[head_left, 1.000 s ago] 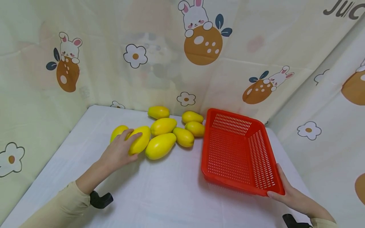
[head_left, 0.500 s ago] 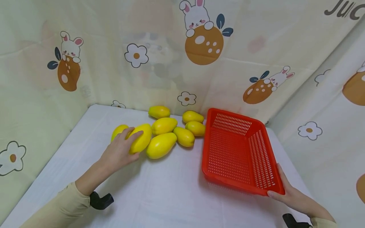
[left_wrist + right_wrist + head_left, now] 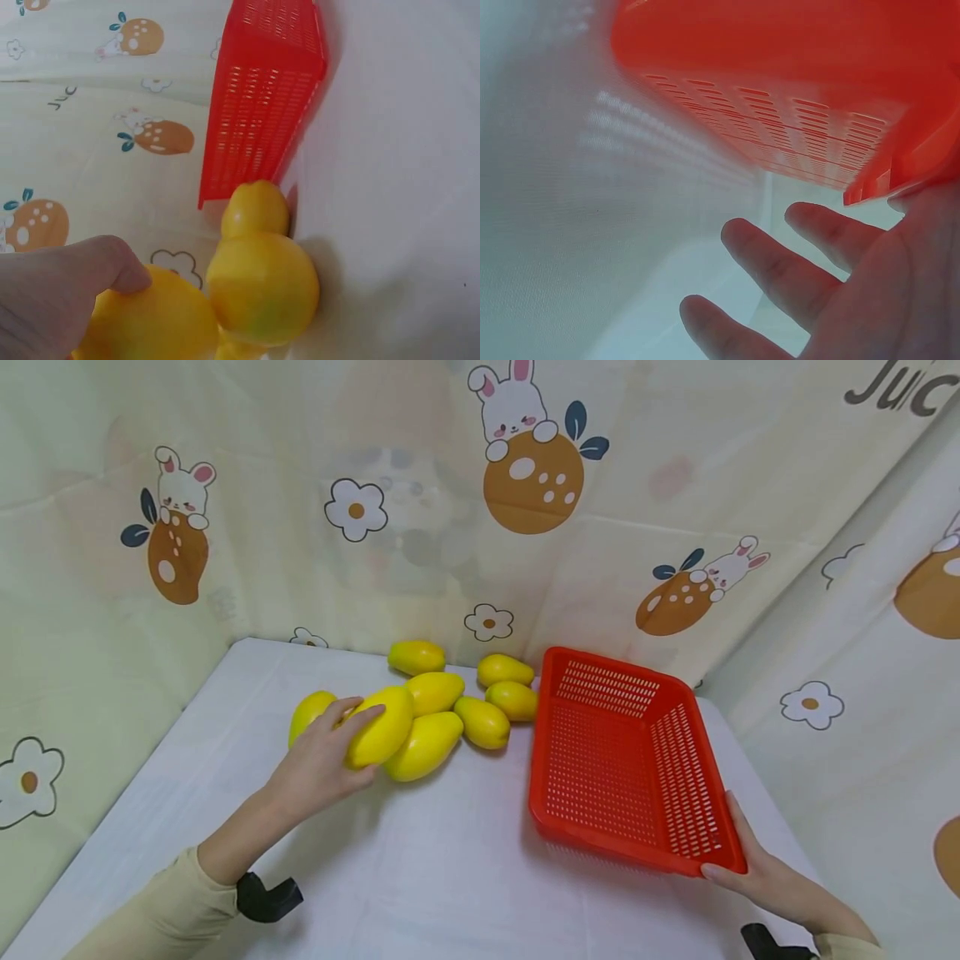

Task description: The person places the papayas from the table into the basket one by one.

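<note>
My left hand grips a large yellow mango, thumb on the near side and fingers over the far side. In the head view the held mango overlaps another large mango and one behind it. Left of the hand, a further mango is partly hidden by the fingers. At the near right corner of a red perforated plastic basket, my right hand holds the rim with its thumb on top. Three fingers of that hand spread below the rim in the right wrist view.
Smaller yellow mangoes lie between the large ones and the basket's left wall. Another mango sits at the table's back edge. Printed cloth hangs behind and along both sides of the white-covered table.
My left hand has lifted the mango slightly and carried it to the right, over its neighbours in view. The right hand and basket stay in place.
</note>
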The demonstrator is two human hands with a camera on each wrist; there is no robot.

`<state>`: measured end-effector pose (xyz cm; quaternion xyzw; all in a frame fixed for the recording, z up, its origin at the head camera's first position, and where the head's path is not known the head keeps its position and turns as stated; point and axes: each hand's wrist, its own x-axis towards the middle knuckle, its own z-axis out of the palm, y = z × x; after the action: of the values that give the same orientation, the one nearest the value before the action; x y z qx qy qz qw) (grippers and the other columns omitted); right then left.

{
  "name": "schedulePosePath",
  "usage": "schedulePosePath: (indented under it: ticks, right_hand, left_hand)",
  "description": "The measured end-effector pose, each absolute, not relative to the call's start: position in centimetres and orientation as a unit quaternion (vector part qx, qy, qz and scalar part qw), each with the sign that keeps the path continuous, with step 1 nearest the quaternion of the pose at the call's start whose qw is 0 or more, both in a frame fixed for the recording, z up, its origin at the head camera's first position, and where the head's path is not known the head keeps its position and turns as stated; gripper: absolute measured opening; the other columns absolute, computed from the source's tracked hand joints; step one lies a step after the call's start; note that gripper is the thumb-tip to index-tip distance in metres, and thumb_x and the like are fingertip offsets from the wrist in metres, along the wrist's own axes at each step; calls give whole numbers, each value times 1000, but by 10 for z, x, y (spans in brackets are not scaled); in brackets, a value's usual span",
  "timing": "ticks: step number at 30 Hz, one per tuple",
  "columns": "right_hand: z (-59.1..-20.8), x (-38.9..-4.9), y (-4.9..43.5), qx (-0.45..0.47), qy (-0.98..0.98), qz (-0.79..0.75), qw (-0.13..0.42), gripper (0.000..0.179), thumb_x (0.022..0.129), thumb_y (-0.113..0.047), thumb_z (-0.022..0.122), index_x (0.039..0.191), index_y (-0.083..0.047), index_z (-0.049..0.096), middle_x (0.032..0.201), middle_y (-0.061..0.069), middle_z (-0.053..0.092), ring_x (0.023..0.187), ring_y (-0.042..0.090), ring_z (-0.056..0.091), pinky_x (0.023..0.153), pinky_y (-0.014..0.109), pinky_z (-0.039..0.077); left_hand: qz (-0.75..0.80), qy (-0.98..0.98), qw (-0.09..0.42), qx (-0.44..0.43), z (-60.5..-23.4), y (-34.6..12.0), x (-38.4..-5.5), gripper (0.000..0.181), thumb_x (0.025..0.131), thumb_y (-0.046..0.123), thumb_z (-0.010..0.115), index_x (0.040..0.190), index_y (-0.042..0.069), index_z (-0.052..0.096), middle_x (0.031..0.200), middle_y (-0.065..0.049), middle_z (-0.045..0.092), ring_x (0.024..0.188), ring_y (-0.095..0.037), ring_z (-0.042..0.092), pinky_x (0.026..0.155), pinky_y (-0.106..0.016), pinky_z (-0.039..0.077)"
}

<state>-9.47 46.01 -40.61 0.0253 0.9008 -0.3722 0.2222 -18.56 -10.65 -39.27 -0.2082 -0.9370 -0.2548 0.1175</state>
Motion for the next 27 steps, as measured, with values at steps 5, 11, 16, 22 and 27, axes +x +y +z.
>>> schedulePosePath:
  ticks: [5,11,16,22,27]
  right_hand:
    - [-407,-95,461,18,900,-378,215,110,90,-29,60,140,-27,-38,151,29,-10,125,49,22,81,49,55]
    - [-407,-95,462,9,899,-379,218,108,91,-27,59,139,-28,-38,151,29,-8,124,49,26,83,50,55]
    - [-405,-94,460,17,896,-382,226,111,90,-29,61,138,-32,-38,152,28,-10,125,49,26,83,50,55]
    - [-402,-97,456,3,895,-388,221,107,92,-26,59,140,-32,-36,152,28,-11,126,49,24,84,52,53]
    - [-402,-98,452,5,900,-374,224,105,92,-28,58,141,-33,-35,153,28,-11,126,49,24,84,54,52]
  left_hand:
    - [-265,-935,108,-211,-387,-102,-183,71,73,25,77,138,16,48,141,-17,41,114,-33,52,92,-48,50]
    - [-264,-935,103,-212,-383,-99,-181,70,74,26,76,138,16,48,142,-17,41,114,-33,53,92,-47,50]
    - [-268,-933,103,-217,-383,-98,-181,70,74,26,76,137,17,49,141,-16,42,115,-34,53,92,-47,50]
    - [-270,-930,111,-224,-384,-97,-182,70,74,26,76,138,18,48,142,-15,41,113,-32,53,90,-46,51]
    - [-270,-928,116,-230,-383,-96,-183,70,74,27,75,138,19,48,142,-14,41,114,-31,52,90,-45,51]
